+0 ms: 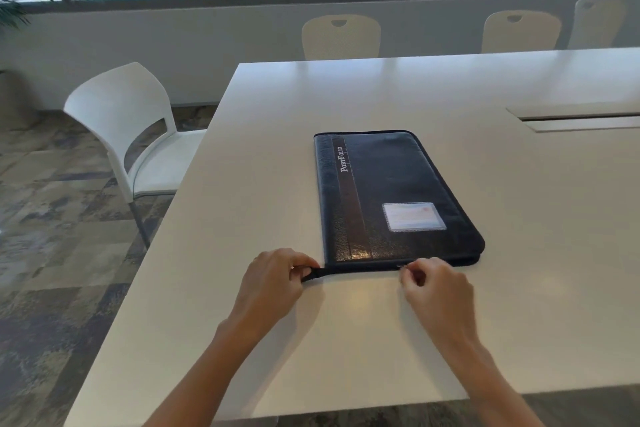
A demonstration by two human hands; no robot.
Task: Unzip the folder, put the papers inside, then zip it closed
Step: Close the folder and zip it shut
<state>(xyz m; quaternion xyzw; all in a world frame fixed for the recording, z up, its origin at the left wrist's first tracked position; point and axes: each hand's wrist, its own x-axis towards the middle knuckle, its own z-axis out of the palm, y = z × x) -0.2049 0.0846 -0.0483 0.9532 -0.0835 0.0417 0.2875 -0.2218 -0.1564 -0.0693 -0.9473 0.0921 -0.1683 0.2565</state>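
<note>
A dark blue zip folder (394, 191) marked "PortFolio" lies flat and closed on the white table (277, 149), with a clear card pocket on its cover. My left hand (273, 279) pinches the black zipper tail (313, 274) that sticks out at the folder's near left corner. My right hand (434, 289) pinches the small zipper pull (401, 266) on the folder's near edge, a little right of the middle. No papers are in sight.
A white chair (135, 135) stands at the table's left side. Beige chairs (341, 36) line the far edge under the windows. A cable slot (581, 118) is set into the table at the right.
</note>
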